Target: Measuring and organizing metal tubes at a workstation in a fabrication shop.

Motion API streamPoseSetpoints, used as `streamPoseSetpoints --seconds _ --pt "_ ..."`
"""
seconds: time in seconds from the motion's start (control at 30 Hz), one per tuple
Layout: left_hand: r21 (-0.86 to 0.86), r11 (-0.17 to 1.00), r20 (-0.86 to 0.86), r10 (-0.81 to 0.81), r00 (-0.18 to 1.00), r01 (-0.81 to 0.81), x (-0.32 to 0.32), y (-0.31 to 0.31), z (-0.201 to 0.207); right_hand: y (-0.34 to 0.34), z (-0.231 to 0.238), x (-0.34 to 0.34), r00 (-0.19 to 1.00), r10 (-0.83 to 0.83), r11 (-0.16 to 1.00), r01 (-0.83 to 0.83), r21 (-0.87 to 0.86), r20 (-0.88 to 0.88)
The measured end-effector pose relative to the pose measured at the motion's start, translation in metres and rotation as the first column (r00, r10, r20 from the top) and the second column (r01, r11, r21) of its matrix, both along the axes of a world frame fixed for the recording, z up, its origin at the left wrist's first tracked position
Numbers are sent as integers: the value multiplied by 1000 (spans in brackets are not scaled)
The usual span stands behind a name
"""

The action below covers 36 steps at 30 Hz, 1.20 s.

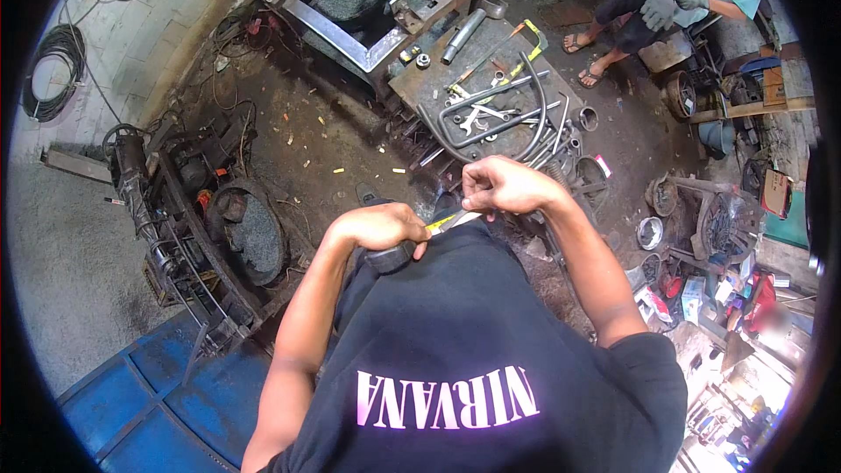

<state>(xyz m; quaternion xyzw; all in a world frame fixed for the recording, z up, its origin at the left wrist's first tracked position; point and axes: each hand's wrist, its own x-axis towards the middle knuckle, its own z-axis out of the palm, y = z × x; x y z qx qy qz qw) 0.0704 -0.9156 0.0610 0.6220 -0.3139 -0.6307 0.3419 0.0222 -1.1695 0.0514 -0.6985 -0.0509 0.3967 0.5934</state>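
In front of my waist, my left hand is closed round a tape measure with a dark case. A short stretch of its yellow blade runs from the left hand to the right. My right hand pinches the blade near its end, and a pale strip shows just below those fingers. I cannot tell whether this strip is part of the blade. Beyond my right hand, a low work table carries bent metal tubes, several wrenches and a yellow-green hacksaw.
A welded metal frame lies on a bench ahead. Machinery and a round pan of grey material stand on the left, near a blue panel. At the far right, a person wearing grey gloves sits. Clutter fills the right side.
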Motion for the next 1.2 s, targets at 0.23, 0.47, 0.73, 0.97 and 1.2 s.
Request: streamPoseSetpoints --seconds 0.23,0.47,0.73,0.97,1.2 --pt "104 994 0 34 999 -34 -4 1 -3 7 -2 -11 982 -168 986 167 -17 -88" --pt "83 996 -25 11 1000 -9 -2 2 -10 5 -21 -16 997 -80 997 80 -23 -5" --pt "59 998 -30 -25 999 27 -7 3 -18 -4 -13 -10 983 55 997 -43 67 -178" --pt "69 997 -11 -28 1000 29 -11 -1 -11 5 -18 -15 988 -79 994 89 69 -129" --pt "52 998 -49 -42 998 45 -13 1 -13 5 -5 -17 982 111 993 -116 -28 -153"
